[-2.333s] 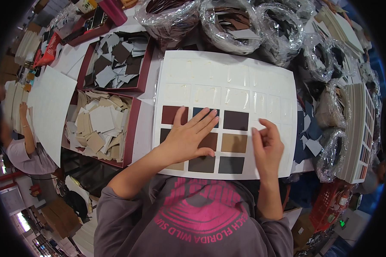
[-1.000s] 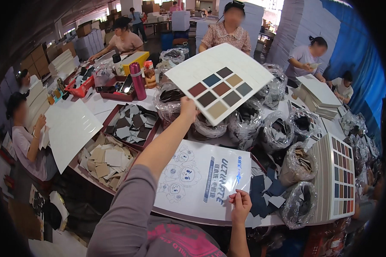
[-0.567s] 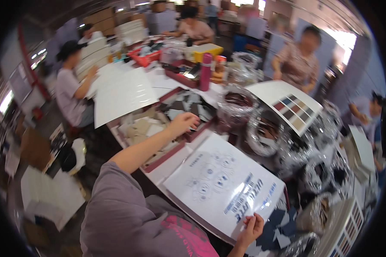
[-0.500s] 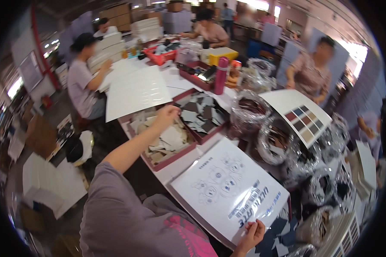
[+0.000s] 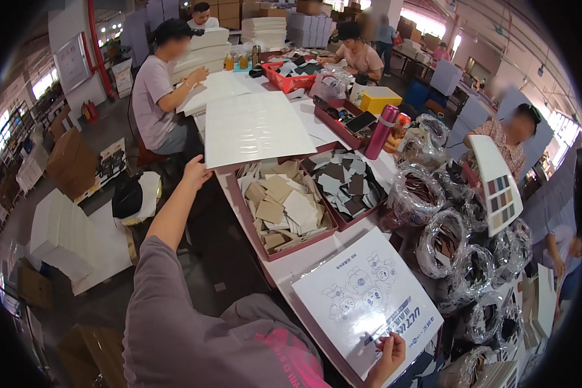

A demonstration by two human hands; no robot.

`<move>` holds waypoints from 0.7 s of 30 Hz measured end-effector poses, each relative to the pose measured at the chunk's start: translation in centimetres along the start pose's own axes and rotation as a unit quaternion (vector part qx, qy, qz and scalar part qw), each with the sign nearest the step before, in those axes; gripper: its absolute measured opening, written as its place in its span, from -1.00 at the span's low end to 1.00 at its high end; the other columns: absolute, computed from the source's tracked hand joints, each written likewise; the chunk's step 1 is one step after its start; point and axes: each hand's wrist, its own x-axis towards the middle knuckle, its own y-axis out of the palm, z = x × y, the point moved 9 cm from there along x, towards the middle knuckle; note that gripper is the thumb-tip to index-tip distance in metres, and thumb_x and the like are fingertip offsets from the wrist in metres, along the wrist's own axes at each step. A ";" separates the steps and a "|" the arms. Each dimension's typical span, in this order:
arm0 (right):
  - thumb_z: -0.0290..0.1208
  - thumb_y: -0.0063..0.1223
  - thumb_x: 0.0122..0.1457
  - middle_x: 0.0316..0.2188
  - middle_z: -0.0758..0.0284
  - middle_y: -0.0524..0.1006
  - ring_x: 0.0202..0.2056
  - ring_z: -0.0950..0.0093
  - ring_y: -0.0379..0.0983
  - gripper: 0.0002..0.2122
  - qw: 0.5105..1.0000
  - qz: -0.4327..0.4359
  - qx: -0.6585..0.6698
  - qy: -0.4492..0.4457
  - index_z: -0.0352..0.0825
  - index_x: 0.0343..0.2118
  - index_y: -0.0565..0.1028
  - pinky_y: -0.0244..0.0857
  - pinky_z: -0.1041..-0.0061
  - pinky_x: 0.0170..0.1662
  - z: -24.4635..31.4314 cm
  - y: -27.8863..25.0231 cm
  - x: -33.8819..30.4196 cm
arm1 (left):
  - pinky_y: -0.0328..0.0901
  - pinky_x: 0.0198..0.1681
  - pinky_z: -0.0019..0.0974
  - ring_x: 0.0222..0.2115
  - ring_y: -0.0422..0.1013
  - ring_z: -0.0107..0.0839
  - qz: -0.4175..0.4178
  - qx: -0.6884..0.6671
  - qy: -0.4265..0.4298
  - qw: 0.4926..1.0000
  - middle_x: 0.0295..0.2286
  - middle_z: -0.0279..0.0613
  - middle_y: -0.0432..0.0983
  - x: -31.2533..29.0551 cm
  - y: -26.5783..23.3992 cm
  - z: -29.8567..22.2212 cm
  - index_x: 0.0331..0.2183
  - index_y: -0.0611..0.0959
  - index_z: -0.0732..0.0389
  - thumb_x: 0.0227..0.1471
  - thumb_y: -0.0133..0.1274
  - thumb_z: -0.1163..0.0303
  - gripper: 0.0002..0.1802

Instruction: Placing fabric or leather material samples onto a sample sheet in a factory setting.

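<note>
Printed sheet (image 5: 366, 305) – glossy paper; white board (image 5: 253, 127) – matt card; bags (image 5: 427, 194) – shiny clear plastic.

A white printed card (image 5: 367, 302) lies at the table's near edge; a yellow box (image 5: 380, 99) stands farther back.

Printed sheet (image 5: 367, 302) lies at lower right of frame on the table (image 5: 291, 262), the right hand (image 5: 387, 352) at its near edge. Above it, frame centre, two trays side by side: tray of square pieces (image 5: 282, 208) left, second tray (image 5: 344, 186) right. Left hand (image 5: 196, 172) sits at the lower-left corner of the large blank board (image 5: 255, 127), above the trays; bagged rolls (image 5: 443, 240) crowd the right.
</note>
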 end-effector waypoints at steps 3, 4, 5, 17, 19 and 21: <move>-0.50 -0.07 0.16 -0.52 0.30 0.50 -0.56 0.64 0.36 -0.87 0.997 0.071 0.023 0.011 -0.43 -0.27 0.45 0.23 0.71 -0.45 -0.1 4.3 0.3 | 0.29 -0.48 -0.29 -0.52 0.41 -0.28 0.182 -0.030 -0.052 0.981 -0.46 -0.14 0.48 -1.2 4.0 2.4 -0.24 0.49 0.24 -0.19 0.04 0.64 -0.65; -0.52 -0.07 0.17 -0.51 0.28 0.51 -0.53 0.63 0.37 -0.87 0.994 0.103 0.013 0.026 -0.44 -0.26 0.44 0.26 0.69 -0.42 0.3 6.2 0.4 | 0.32 -0.50 -0.24 -0.53 0.41 -0.27 0.259 -0.034 -0.066 0.963 -0.47 -0.14 0.47 -4.8 7.0 1.9 -0.35 0.50 0.26 -0.20 0.04 0.62 -0.77; -0.50 -0.04 0.15 -0.51 0.27 0.52 -0.52 0.61 0.39 -0.85 0.992 0.123 0.016 0.029 -0.44 -0.26 0.46 0.25 0.68 -0.43 0.9 7.9 0.2 | 0.32 -0.48 -0.27 -0.57 0.41 -0.28 0.278 -0.058 -0.097 0.954 -0.45 -0.16 0.49 -7.4 9.0 2.3 -0.31 0.52 0.24 -0.19 0.02 0.59 -0.73; -0.07 -0.26 0.25 0.07 0.20 0.29 0.05 0.24 0.26 -0.48 0.907 0.189 0.368 0.080 -0.39 0.13 0.17 0.13 0.29 0.11 1.9 17.1 -0.7 | 0.32 -0.16 -0.36 -0.22 0.42 -0.42 0.624 0.026 -0.311 0.717 -0.22 -0.19 0.48 -46.3 16.0 16.5 -0.10 0.46 0.32 -0.03 0.10 0.50 -0.60; -0.11 -0.26 0.25 0.06 0.17 0.30 0.05 0.25 0.26 -0.49 0.922 0.138 0.355 0.070 -0.44 0.11 0.19 0.13 0.31 0.11 0.0 14.1 -0.2 | 0.30 -0.10 -0.33 -0.21 0.43 -0.38 0.644 -0.018 -0.324 0.693 -0.19 -0.14 0.47 -47.0 16.2 17.4 -0.07 0.43 0.34 -0.02 0.09 0.50 -0.58; -0.09 -0.25 0.25 0.05 0.12 0.31 0.04 0.24 0.27 -0.47 0.924 0.106 0.363 0.063 -0.46 0.11 0.19 0.14 0.30 0.11 -1.0 10.0 0.1 | 0.26 -0.04 -0.28 -0.12 0.37 -0.34 0.636 -0.097 -0.299 0.705 -0.13 -0.17 0.43 -45.0 16.2 15.7 -0.03 0.41 0.26 -0.10 0.16 0.51 -0.47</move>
